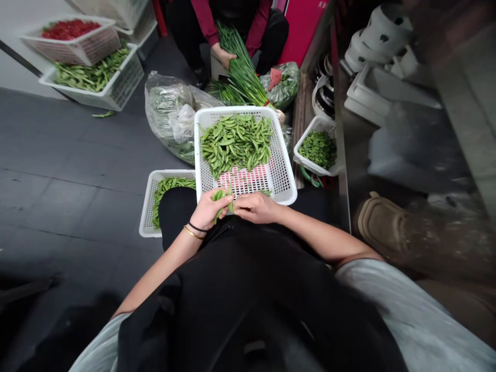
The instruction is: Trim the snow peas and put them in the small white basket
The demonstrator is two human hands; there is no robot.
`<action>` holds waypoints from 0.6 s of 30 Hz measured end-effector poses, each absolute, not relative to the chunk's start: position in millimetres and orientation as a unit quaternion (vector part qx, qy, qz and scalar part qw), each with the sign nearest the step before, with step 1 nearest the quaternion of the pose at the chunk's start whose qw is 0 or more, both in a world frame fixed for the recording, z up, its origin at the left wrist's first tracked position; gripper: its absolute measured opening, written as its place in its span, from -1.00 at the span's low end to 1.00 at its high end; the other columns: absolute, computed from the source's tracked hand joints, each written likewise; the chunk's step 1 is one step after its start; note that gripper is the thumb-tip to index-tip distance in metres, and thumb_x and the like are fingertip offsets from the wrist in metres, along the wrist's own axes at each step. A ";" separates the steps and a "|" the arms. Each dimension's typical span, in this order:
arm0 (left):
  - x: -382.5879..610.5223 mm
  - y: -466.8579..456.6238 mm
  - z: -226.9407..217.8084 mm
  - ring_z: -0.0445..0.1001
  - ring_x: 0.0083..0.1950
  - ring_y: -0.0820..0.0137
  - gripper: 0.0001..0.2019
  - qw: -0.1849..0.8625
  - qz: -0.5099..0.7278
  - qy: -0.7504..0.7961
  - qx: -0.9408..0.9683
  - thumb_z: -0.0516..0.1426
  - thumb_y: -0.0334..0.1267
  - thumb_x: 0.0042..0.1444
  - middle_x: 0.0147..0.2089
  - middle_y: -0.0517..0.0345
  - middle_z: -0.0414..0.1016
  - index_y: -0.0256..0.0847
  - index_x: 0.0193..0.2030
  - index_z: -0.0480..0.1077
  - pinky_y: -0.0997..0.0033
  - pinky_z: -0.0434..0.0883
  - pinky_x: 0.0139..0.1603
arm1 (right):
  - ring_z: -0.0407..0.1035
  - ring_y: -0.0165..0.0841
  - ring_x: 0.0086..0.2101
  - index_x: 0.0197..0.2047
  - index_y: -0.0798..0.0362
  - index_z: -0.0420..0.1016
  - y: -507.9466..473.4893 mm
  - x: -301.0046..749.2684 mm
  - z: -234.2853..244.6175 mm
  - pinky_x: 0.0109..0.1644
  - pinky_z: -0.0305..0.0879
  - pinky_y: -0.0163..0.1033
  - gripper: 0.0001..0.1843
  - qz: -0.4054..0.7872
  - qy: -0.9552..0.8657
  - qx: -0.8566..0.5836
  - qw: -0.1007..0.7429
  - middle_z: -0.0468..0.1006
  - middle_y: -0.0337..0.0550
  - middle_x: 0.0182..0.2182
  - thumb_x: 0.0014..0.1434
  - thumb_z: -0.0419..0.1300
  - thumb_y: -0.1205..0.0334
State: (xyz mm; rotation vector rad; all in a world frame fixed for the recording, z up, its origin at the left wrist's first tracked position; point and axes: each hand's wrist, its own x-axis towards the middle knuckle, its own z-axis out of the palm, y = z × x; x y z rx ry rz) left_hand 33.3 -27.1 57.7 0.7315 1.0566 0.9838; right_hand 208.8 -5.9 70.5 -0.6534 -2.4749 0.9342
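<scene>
Pea pods (221, 197) sit pinched between both hands over the person's lap, at the near rim of the white basket (284, 170) of pods. Left hand (208, 209) curls closed around several; right hand (256, 206) nips one end with its fingertips.

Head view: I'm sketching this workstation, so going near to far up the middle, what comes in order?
Left hand and right hand holding pods → white basket → its pea pile → chives → co-worker's hand.
</scene>
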 end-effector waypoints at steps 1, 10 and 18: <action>30.7 -27.4 58.1 0.18 -0.75 0.62 -0.71 0.718 0.413 0.449 0.336 0.35 -0.24 -0.20 -0.68 0.30 0.30 -0.32 -0.40 0.38 0.64 0.09 -0.78 | 0.31 -0.49 -0.44 -0.42 0.11 0.40 -2.4 213.0 72.2 -0.30 0.23 -0.38 -0.79 0.391 -0.869 -0.216 0.212 0.44 -0.22 -0.47 0.22 0.03 0.27; 13.7 -25.3 44.0 0.21 -0.73 0.59 -0.68 0.797 0.345 0.385 0.311 0.31 -0.31 -0.16 -0.55 0.14 0.46 -0.31 -0.22 0.44 0.63 0.06 -0.79 | 0.34 -0.43 -0.41 -0.15 0.12 0.39 33.9 255.8 91.0 -0.35 0.29 -0.32 -0.68 0.298 -0.817 -0.396 0.297 0.47 -0.10 -0.31 0.23 0.05 0.04; 20.9 -20.6 63.7 0.33 -0.55 0.50 -0.76 0.614 0.317 0.488 0.533 0.34 -0.25 -0.23 -0.48 0.13 0.46 -0.24 -0.36 0.49 0.53 0.27 -0.56 | 0.31 -0.39 -0.39 -0.26 0.14 0.42 21.4 218.1 80.2 -0.28 0.21 -0.28 -0.72 0.192 -0.951 -0.231 0.076 0.45 -0.09 -0.41 0.31 -0.07 0.22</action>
